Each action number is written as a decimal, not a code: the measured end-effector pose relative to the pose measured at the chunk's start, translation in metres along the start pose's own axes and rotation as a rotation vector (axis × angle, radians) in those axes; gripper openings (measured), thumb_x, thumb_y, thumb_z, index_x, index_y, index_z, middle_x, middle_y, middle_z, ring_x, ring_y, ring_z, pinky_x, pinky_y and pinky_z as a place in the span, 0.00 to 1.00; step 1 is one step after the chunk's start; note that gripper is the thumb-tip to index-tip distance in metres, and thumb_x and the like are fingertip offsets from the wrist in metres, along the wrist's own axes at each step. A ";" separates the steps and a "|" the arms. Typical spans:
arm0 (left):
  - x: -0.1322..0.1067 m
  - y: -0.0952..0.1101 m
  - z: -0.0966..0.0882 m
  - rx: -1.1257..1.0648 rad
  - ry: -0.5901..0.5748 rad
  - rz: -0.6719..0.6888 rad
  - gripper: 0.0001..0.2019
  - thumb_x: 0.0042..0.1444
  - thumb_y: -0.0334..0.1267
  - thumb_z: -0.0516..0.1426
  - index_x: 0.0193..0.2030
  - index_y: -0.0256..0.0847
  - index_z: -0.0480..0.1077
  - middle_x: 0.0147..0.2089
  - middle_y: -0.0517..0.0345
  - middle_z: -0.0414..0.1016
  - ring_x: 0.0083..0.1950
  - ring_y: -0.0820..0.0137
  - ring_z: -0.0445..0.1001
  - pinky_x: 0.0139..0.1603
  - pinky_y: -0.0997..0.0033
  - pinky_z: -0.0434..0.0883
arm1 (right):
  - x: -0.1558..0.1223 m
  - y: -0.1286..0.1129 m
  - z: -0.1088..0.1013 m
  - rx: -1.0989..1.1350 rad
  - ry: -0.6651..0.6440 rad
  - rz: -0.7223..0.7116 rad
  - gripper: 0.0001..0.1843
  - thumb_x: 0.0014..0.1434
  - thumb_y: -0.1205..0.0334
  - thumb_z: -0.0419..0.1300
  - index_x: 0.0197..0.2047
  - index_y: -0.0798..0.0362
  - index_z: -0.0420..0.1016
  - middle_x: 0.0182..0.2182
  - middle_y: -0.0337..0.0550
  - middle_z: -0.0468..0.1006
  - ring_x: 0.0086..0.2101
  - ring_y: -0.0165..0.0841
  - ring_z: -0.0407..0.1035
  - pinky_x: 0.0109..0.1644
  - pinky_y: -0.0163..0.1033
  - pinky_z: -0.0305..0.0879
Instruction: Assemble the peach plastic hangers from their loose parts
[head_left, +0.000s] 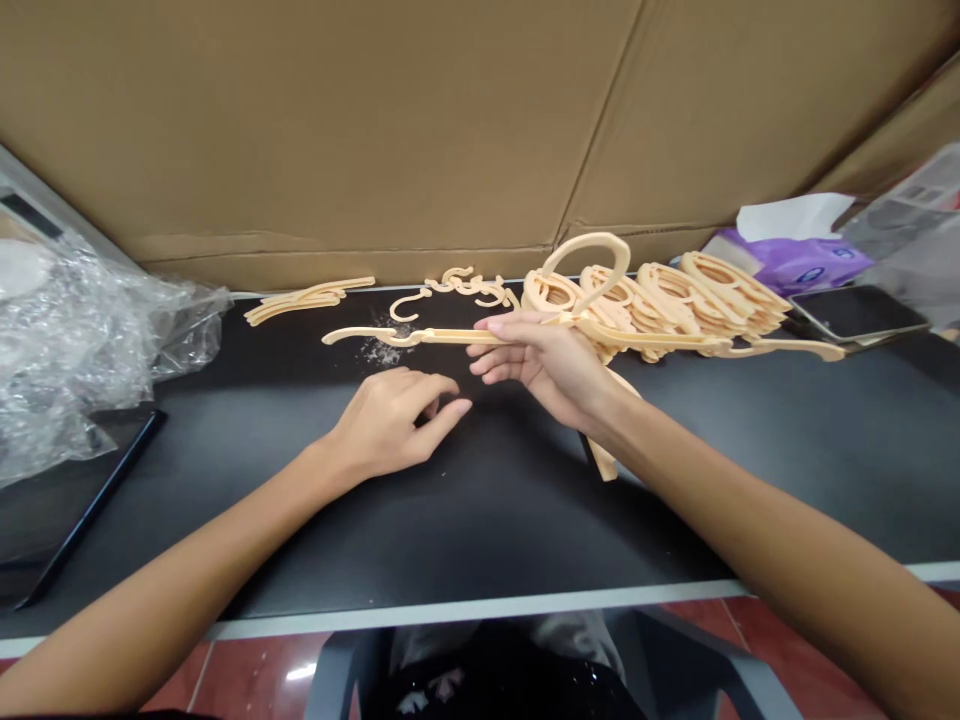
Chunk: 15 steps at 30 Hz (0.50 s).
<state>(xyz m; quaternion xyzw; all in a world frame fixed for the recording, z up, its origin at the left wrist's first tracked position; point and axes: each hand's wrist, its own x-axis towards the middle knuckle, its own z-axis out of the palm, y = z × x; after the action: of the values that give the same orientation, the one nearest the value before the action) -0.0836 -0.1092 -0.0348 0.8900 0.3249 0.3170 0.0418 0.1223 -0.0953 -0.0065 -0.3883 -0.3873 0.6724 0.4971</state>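
Observation:
A pale yellow plastic clothes hanger (457,337) stretches sideways above the black table, its large hook (622,260) pointing up. My right hand (551,360) grips it near the middle, with the thumb over the bar. To the left of that, my left hand (394,420) hovers or rests over the tabletop, apart from the hanger. Its fingers are loosely curled, the thumb stands away from them, and no object shows in it. Behind my right hand, stacks of folded hanger parts (667,300) lie in a row. Partly hidden by my right wrist is another yellow piece (602,460).
Loose hooks (409,305) and straight yellow strips (307,298) lie at the back, near white crumbs (386,350). Clear plastic wrap (97,350) and a dark flat panel (82,500) occupy the left. A purple tissue pack (802,258) and a phone (859,312) are right. Cardboard (337,130) walls the back.

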 end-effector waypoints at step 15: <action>0.012 -0.001 0.007 -1.291 0.117 -0.652 0.20 0.58 0.53 0.64 0.48 0.40 0.78 0.44 0.49 0.81 0.44 0.65 0.78 0.43 0.65 0.75 | -0.013 0.010 0.017 -0.041 -0.112 0.045 0.07 0.58 0.59 0.66 0.37 0.54 0.78 0.27 0.40 0.81 0.26 0.28 0.75 0.28 0.30 0.71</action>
<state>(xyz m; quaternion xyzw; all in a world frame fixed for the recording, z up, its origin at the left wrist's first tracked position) -0.0730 -0.0998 -0.0338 0.5274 0.3236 0.4642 0.6338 0.1055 -0.1127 -0.0072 -0.3687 -0.4197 0.6959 0.4513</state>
